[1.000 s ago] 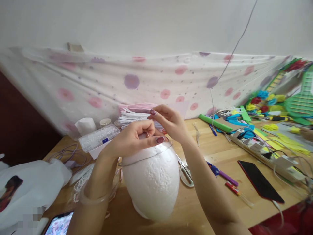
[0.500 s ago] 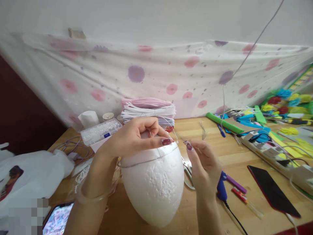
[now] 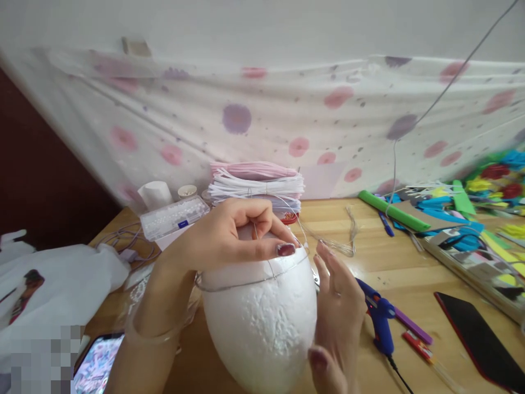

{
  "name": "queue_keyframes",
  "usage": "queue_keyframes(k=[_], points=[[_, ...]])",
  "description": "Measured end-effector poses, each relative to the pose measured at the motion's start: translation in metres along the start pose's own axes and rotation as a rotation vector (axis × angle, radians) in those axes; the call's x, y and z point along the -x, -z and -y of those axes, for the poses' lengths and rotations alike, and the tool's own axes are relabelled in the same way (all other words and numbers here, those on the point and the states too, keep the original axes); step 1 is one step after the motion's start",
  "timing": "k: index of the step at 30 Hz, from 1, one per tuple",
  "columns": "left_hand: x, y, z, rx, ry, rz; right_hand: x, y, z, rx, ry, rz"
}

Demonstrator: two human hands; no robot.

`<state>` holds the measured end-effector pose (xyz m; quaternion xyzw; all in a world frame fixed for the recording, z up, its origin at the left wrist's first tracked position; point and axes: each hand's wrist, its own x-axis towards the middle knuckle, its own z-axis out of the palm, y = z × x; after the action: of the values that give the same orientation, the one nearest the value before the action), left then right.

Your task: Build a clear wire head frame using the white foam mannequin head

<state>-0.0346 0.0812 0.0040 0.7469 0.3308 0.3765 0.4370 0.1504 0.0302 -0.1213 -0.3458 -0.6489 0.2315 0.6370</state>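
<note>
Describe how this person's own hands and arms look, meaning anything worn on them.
Both forearms are bare, with no sleeves in view. The left hand has long nails painted dark red, and a clear bangle circles that wrist. The right hand has the same dark red polish. No rings or watch can be made out.

Foam head [image 3: 258, 323] centre; glue gun [image 3: 379, 320] right; bead box [image 3: 174, 216] behind-left; scissors probably behind head.

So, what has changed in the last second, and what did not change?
The right hand left the top of the foam head, where it had been pinching beside the left hand. It came down and now lies open against the head's right side. The left hand stayed on top, pinching the thin wire that runs around the head. The blue glue gun now shows beside it.
</note>
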Motion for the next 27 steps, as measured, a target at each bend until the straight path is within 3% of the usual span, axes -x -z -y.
queue_keyframes(k=[10, 13, 18, 23, 27], points=[[-0.001, -0.001, 0.000, 0.021, -0.030, 0.019, 0.016, 0.002, 0.013, 0.113, -0.075, 0.122], [-0.001, -0.001, 0.000, 0.019, -0.025, 0.010, 0.014, 0.004, 0.014, 0.153, -0.044, 0.124], [-0.001, -0.001, 0.001, 0.036, -0.040, 0.018, -0.003, 0.003, 0.009, 0.109, 0.068, 0.006], [-0.002, 0.000, 0.003, 0.045, -0.054, 0.027, -0.009, 0.008, 0.003, 0.177, 0.080, 0.105], [-0.002, 0.001, 0.004, 0.045, -0.058, 0.027, 0.001, 0.002, 0.012, 0.229, 0.086, 0.099]])
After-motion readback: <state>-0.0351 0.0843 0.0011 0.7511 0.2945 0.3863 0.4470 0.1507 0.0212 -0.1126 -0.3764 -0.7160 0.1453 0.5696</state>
